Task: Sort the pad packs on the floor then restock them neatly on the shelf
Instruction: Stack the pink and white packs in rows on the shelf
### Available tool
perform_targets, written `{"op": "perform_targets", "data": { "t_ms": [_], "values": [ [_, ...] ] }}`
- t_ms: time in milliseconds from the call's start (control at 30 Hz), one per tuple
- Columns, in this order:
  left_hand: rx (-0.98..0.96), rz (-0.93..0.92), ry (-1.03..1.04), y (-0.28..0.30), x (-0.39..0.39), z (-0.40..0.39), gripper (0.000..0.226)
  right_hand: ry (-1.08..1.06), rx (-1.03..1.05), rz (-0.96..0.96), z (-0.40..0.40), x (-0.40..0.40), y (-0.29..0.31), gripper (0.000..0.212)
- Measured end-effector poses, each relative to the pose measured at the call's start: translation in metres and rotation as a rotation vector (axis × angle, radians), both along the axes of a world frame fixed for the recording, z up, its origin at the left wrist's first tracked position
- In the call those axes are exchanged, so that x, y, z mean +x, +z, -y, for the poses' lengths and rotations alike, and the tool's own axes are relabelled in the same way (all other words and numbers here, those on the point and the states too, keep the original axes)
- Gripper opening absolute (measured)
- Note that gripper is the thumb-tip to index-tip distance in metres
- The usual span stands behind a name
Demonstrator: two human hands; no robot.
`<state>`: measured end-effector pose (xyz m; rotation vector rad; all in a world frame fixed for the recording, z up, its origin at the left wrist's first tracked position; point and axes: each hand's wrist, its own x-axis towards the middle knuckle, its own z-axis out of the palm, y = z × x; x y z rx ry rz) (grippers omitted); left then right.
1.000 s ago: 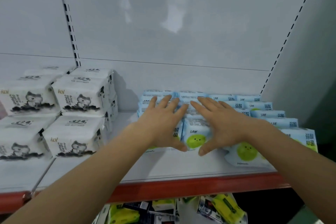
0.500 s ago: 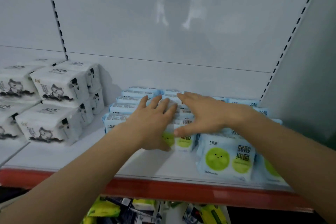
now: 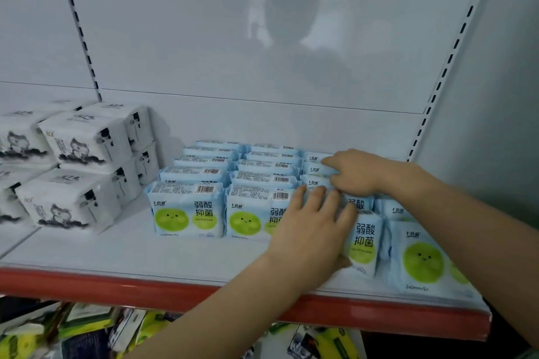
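Blue-and-green pad packs (image 3: 188, 210) stand in rows on the shelf (image 3: 122, 256), restocking under way. Your left hand (image 3: 312, 230), fingers spread flat, presses the front pack of the third row (image 3: 364, 242); your right hand (image 3: 354, 172), fingers loosely curled at 1 o'clock, touches the packs behind (grip unclear). Next, judge: push this row back level with its neighbours.

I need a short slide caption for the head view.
Both hands, left hand and right hand, straighten rows of blue pad packs on a white shelf.
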<state>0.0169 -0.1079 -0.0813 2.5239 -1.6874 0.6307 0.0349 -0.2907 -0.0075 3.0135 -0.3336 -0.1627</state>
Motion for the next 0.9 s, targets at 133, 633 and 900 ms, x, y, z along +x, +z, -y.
{"op": "perform_targets", "data": {
  "t_ms": [133,633,900],
  "values": [
    [-0.027,0.083,0.058,-0.006,0.005,0.007,0.088,0.033,0.039,0.057,-0.003,-0.005,0.004,0.037],
    [0.055,0.017,0.086,0.010,0.024,0.021,0.088,0.018,0.145,0.202,0.001,-0.042,0.008,0.047],
    [-0.203,-0.123,-0.154,0.020,-0.019,0.032,0.081,-0.224,0.152,0.214,0.061,-0.108,0.013,0.043]
  ]
}}
